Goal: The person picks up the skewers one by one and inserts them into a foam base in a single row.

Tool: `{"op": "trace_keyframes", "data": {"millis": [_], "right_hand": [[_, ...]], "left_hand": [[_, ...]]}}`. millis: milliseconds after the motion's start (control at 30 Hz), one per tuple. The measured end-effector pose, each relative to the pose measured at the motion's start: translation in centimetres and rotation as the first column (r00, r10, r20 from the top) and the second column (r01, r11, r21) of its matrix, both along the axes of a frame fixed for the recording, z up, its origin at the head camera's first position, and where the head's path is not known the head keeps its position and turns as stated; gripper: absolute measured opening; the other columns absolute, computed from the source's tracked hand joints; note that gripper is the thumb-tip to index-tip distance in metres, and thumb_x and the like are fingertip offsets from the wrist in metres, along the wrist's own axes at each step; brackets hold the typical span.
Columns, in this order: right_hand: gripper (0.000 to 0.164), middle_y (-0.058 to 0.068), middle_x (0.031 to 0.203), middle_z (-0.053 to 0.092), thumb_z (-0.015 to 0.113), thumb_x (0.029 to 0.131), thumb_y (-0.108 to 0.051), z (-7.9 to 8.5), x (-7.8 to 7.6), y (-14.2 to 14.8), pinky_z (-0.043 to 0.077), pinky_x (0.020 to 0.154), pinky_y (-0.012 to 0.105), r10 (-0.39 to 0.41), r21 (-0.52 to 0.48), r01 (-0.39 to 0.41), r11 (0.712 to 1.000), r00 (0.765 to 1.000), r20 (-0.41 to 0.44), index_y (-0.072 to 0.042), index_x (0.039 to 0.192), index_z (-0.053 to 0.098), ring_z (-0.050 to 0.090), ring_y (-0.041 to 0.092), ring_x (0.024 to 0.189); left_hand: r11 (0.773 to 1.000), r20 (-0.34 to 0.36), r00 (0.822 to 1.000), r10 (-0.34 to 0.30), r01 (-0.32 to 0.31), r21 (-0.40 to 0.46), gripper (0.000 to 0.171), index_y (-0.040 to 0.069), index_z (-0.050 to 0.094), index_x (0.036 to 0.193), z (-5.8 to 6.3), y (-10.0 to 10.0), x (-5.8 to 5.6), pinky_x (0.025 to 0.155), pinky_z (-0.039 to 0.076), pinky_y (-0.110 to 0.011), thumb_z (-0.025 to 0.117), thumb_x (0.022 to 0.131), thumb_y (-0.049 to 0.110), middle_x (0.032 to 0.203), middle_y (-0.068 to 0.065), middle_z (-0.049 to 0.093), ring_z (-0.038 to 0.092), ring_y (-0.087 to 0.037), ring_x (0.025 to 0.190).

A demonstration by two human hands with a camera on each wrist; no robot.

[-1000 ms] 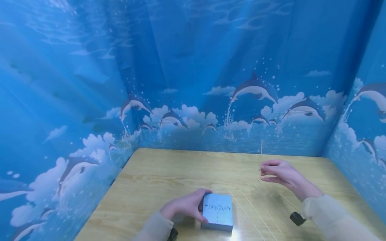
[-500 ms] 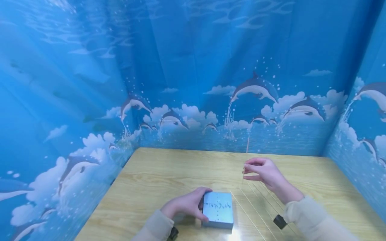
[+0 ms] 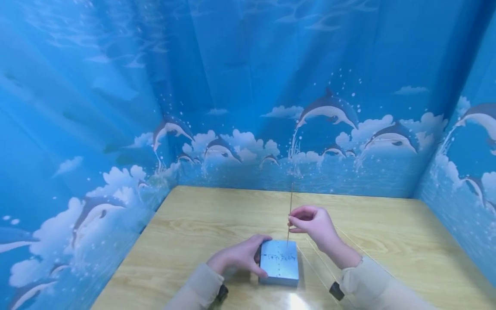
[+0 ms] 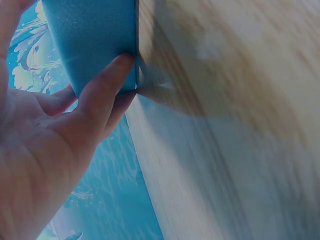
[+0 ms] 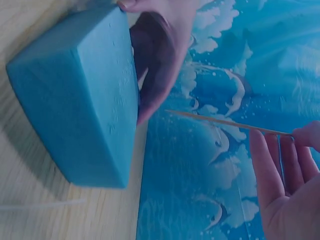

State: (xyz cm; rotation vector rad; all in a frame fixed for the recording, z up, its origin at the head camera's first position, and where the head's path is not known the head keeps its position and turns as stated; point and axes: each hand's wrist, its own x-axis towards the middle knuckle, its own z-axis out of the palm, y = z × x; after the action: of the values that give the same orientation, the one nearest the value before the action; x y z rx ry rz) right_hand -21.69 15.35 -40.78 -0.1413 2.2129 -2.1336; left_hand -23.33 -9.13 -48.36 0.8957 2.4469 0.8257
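A blue foam-like block [image 3: 280, 271] sits on the wooden table, its top dotted with small holes. My left hand [image 3: 241, 258] grips its left side, thumb at the near edge and fingers at the far edge; the left wrist view shows the fingertips against the block [image 4: 95, 40]. My right hand [image 3: 314, 226] pinches a thin wooden skewer [image 3: 291, 199] between thumb and fingers. It stands nearly upright above the block's far right part. In the right wrist view the skewer's pointed tip [image 5: 172, 111] is apart from the block [image 5: 110, 95].
Several more thin skewers [image 3: 364, 251] lie on the table [image 3: 209, 215] right of the block, partly under my right arm. A blue curtain [image 3: 248, 86] printed with dolphins stands behind the table and along its sides. Each wrist wears a black device [image 3: 336, 291].
My right hand has moved left with the skewer, from over the table's right side to over the block. My left hand stays on the block.
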Motion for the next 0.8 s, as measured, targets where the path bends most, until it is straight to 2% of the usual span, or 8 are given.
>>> {"op": "trace_keyframes", "data": {"millis": [100,267,500,567,667,800], "right_hand": [[0.022,0.014,0.09,0.072,0.069,0.085,0.004,-0.2,0.3,-1.6,0.064,0.075,0.037,-0.001,0.016,0.001,1.0,1.0,-0.031,0.015,0.104,0.065,0.071,0.019,0.081],[0.017,0.016,0.09,0.072,0.071,0.084,0.002,-0.8,0.9,-3.7,0.064,0.073,0.034,0.016,0.065,-0.01,0.998,0.996,-0.083,0.01,0.099,0.069,0.07,0.02,0.082],[0.014,0.009,0.09,0.074,0.076,0.082,-0.009,-1.6,1.0,-5.5,0.06,0.077,0.022,0.026,0.182,0.002,0.983,0.988,-0.151,-0.002,0.094,0.073,0.068,0.014,0.086],[0.013,0.007,0.09,0.074,0.077,0.082,-0.01,-1.7,1.0,-5.7,0.06,0.077,0.024,0.021,0.199,0.009,0.98,0.989,-0.147,-0.005,0.093,0.074,0.068,0.013,0.086],[0.011,0.004,0.088,0.075,0.077,0.081,-0.011,-2.0,0.9,-5.7,0.06,0.083,0.035,0.013,0.231,0.025,0.973,0.987,-0.162,-0.008,0.091,0.074,0.068,0.013,0.085],[0.011,0.005,0.087,0.075,0.078,0.08,-0.01,-2.9,0.9,-5.8,0.061,0.081,0.033,0.03,0.243,0.016,0.97,0.983,-0.183,-0.008,0.09,0.074,0.068,0.012,0.083]], "left_hand": [[1.0,-0.015,1.0,-0.012,0.012,-0.003,0.105,0.009,0.033,0.15,0.1,-0.1,-0.1,0.118,0.037,-0.036,0.089,0.066,0.037,0.145,-0.007,0.046,0.046,-0.019,0.134],[1.0,0.006,1.0,-0.012,0.012,-0.003,0.103,0.011,0.033,0.15,0.0,-0.2,-0.2,0.117,0.038,-0.037,0.088,0.068,0.038,0.145,-0.005,0.045,0.046,-0.017,0.133],[0.999,0.029,0.999,-0.027,0.026,0.047,0.103,0.013,0.03,0.151,-0.1,-0.2,-0.1,0.119,0.036,-0.037,0.088,0.069,0.035,0.148,-0.004,0.041,0.04,-0.017,0.138],[0.997,0.027,0.999,-0.036,0.034,0.069,0.103,0.014,0.029,0.152,-0.1,-0.2,-0.1,0.118,0.036,-0.035,0.088,0.07,0.033,0.147,-0.004,0.041,0.04,-0.016,0.136],[0.996,0.008,0.999,-0.046,0.046,0.072,0.103,0.015,0.029,0.151,0.0,-0.1,-0.2,0.118,0.036,-0.032,0.088,0.069,0.032,0.145,-0.004,0.042,0.041,-0.014,0.134],[0.997,0.0,0.999,-0.046,0.045,0.061,0.102,0.014,0.03,0.15,0.1,-0.1,0.0,0.118,0.036,-0.033,0.088,0.069,0.032,0.144,-0.004,0.043,0.041,-0.014,0.135]]}}
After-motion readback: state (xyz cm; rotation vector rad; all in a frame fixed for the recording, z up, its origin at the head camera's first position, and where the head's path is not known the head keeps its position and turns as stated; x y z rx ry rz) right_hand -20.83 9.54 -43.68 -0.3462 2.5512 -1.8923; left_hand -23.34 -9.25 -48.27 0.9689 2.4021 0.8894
